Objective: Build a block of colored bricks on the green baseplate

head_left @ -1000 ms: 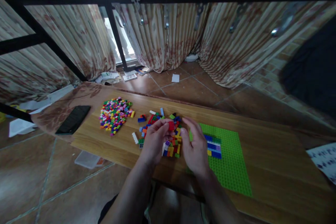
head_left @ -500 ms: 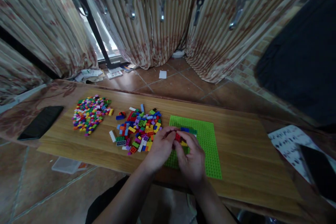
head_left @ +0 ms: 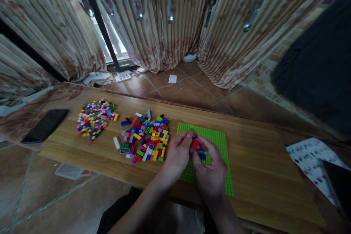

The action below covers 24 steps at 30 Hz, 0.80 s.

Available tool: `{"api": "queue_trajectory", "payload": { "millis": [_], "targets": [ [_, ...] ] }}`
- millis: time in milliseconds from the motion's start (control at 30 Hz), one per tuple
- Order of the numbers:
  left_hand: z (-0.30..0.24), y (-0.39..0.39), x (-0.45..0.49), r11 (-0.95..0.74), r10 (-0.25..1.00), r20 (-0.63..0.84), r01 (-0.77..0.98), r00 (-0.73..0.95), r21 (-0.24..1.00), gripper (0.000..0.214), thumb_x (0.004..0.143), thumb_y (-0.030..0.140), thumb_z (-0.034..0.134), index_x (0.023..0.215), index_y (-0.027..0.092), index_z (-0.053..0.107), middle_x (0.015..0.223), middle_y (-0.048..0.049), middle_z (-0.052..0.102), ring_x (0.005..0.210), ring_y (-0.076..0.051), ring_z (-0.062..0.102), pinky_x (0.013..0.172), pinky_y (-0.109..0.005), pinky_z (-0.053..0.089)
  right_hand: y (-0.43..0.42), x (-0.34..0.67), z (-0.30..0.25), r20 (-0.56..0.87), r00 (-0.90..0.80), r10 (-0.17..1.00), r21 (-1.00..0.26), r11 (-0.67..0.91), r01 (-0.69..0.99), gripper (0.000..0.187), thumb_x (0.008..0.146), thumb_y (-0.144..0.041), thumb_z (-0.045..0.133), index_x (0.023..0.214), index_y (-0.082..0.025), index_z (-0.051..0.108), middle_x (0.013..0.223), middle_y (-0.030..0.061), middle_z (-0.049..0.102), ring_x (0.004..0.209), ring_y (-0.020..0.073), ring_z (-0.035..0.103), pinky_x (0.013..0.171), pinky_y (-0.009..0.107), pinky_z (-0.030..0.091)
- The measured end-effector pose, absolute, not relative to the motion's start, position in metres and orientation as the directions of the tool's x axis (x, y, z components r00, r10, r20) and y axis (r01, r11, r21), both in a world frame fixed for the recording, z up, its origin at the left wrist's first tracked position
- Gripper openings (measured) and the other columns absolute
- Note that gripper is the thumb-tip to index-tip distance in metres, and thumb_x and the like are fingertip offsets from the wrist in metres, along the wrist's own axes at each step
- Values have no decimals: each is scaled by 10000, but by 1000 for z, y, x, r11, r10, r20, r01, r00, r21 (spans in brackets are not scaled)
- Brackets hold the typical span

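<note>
Both of my hands meet over a green studded baseplate (head_left: pixel 228 175). Between my fingertips is a red toy brick (head_left: pixel 195 144), its studs facing me. My left hand (head_left: pixel 178 153) pinches it from the left, thumb and fingers closed. From the other side, the curled fingers of my right hand (head_left: pixel 210 166) grip it too. A blue brick (head_left: pixel 202 154) shows below the red one, by my right fingers; whether the two are joined I cannot tell. My fingers hide part of both bricks.
Left of the baseplate lies a loose heap of larger bricks (head_left: pixel 146 137). Farther left is a pile of small bricks (head_left: pixel 95 119). A black tablet-like slab (head_left: pixel 45 125) lies at the far left. On the right are a printed sheet (head_left: pixel 312 161) and a dark flat device (head_left: pixel 336 181).
My hands have shifted slightly right over the baseplate, still together. The held bricks have turned: the red studs now face me, and the yellow and teal parts no longer show.
</note>
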<state>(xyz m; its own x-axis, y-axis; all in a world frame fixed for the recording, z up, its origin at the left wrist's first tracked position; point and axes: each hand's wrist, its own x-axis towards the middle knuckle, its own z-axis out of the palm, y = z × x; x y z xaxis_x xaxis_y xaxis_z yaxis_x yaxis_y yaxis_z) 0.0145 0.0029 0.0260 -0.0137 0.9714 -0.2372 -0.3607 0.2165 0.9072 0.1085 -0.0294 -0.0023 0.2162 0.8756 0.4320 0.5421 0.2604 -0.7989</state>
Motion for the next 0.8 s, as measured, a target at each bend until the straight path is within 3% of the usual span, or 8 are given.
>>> {"api": "queue_trajectory", "payload": {
  "millis": [167,333,800],
  "targets": [
    [24,1,17,205,974,-224,-372,-9,905,198,807,330,611,754,150,677,708,-29,645,640,-120,568,625,-223,460,-28,109,-3,428,220,877,-798,253,547,300,862,-290,607,1152,-223,642,1076,86,688,966,215,642,866,410,533],
    [19,-1,15,199,979,-195,-411,52,890,131,757,274,654,813,155,646,723,-24,641,693,-130,595,688,-241,487,-27,106,-4,452,204,869,-786,280,551,278,859,-290,587,1116,-213,659,1051,86,691,937,216,650,862,417,535],
    [6,0,9,159,987,-160,-227,15,961,163,796,190,539,913,179,653,845,-42,676,784,-159,614,734,-277,492,-25,103,-9,450,168,877,-773,288,565,280,859,-297,584,1109,-204,666,1061,92,682,941,215,642,846,400,529]
  ]
}}
